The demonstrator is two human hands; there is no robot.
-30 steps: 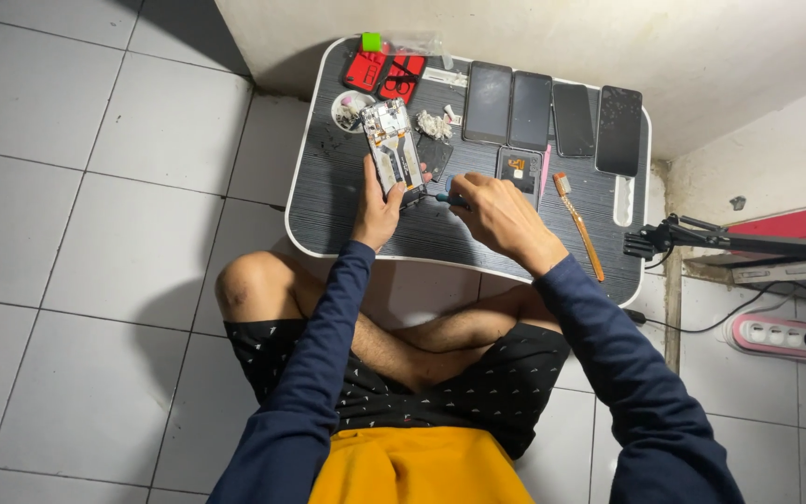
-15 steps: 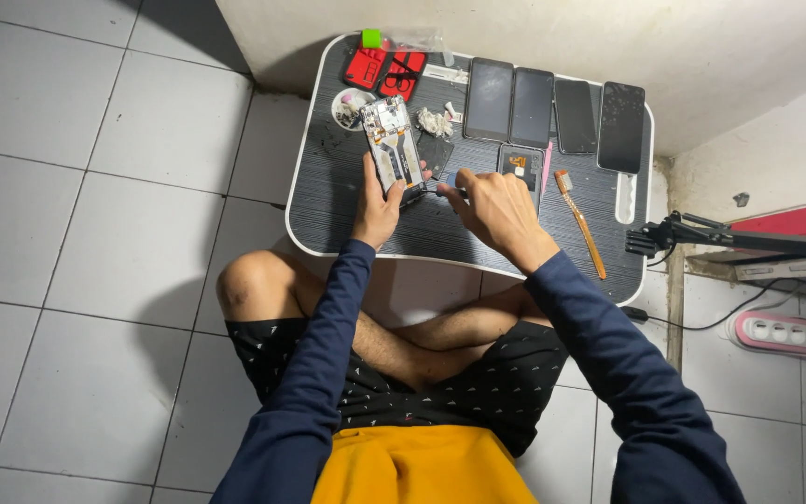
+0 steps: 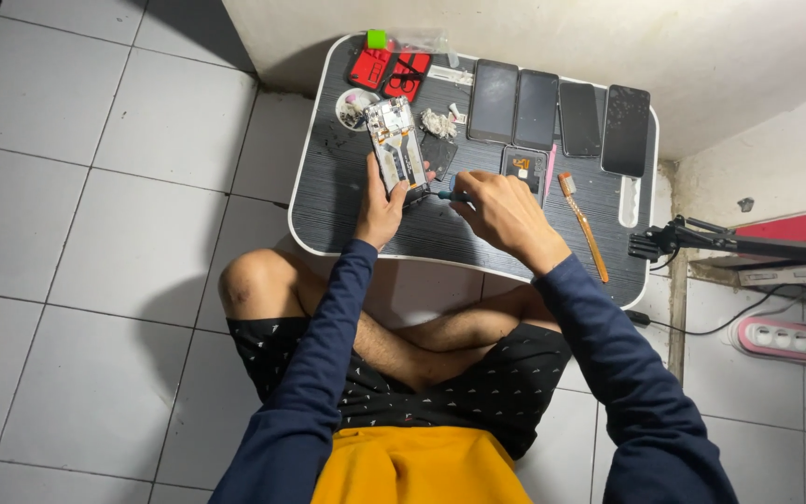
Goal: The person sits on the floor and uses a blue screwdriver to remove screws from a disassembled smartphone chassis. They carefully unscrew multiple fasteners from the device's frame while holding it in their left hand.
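The left hand point(image 3: 380, 207) grips the opened phone point(image 3: 397, 149); the right hand point(image 3: 501, 207) pinches a small screwdriver point(image 3: 447, 195), which may slip and scratch its board.

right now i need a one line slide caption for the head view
Seated at a low black table, left hand steadies an opened phone while right hand applies a small tool.

The single head-worn camera looks steeply down from well above the small dark lap table point(image 3: 347, 224), which sits in the upper middle; crossed legs lie below it, floor tiles left of it.
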